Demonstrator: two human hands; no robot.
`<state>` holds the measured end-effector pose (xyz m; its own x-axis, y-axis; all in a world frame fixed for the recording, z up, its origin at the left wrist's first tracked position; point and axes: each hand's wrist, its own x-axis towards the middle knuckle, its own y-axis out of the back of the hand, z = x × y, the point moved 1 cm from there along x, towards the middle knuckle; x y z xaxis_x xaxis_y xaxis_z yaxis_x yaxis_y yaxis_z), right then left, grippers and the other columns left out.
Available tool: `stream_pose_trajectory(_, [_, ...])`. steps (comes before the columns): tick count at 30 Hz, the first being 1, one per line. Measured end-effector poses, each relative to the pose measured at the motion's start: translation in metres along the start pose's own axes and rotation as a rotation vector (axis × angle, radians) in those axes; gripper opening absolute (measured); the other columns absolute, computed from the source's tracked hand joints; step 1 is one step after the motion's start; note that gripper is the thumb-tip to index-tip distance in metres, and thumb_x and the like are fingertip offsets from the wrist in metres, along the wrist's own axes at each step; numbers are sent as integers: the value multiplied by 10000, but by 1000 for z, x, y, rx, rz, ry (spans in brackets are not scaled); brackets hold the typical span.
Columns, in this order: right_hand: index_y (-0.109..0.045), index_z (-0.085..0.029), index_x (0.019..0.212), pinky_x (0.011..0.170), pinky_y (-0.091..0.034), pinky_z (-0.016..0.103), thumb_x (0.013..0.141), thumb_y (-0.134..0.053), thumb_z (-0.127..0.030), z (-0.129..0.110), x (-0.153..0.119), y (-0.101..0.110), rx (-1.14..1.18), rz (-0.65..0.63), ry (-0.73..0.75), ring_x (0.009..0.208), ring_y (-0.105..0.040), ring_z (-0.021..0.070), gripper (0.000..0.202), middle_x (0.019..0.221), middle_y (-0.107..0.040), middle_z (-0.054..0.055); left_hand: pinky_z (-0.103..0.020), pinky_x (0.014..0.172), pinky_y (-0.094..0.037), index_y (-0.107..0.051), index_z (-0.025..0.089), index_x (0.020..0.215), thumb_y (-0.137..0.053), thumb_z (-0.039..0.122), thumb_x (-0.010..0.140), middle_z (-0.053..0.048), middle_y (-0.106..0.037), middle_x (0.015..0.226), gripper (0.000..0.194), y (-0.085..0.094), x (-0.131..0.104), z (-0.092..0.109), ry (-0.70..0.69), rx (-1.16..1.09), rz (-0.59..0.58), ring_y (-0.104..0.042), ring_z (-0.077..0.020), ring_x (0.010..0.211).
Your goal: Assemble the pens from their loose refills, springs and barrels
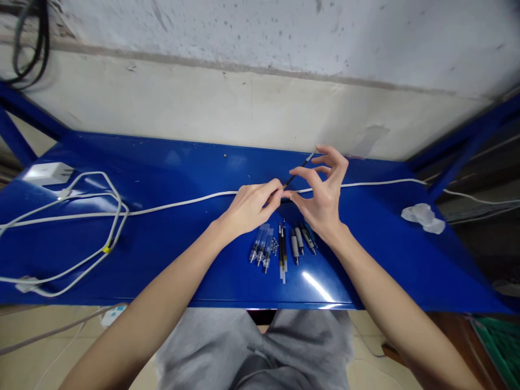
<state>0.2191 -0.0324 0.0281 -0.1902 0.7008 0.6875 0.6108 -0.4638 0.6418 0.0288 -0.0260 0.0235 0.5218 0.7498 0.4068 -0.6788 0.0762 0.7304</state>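
Observation:
A slim pen refill point(298, 169), dark with a pale upper end, slants up to the right between my hands. My left hand point(260, 203) pinches its lower end between thumb and fingers. On the same refill are the curved fingers of my right hand point(325, 195), one fingertip at its upper tip, the thumb close to my left fingertips. Below lie several clear pen barrels point(262, 246), small springs point(275, 247), several dark refills point(282, 252) and grey-grip pen parts point(299, 241). A dark piece under the fingers is partly hidden.
A white cable point(182, 203) runs across the blue table point(182, 260) behind my hands and loops at the left. A white adapter point(49, 173) stands at the far left. Crumpled white plastic point(423, 218) lies on the right. A wall rises behind.

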Motion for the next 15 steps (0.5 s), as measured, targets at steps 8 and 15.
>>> stream_pose_trajectory(8, [-730,-294,1044,931,-557,566,1026,-499,-477,1,2,11,162,199,-117,1064,-620,312,295,1138,-542,114,-254,595,-358,-567,202,967,-399,222,1049,29,-620,731,188,0,0,-3,2,58,49,-559,-114,602])
stream_pose_trajectory(15, [-714,-240,1010,791,-567,395,1003,-588,-363,-6,6,9,354,95,-124,823,-626,198,177,921,-666,44,-255,587,-354,-589,199,980,-447,235,1016,27,-656,741,151,6,1,-2,38,128,140,-568,-113,605])
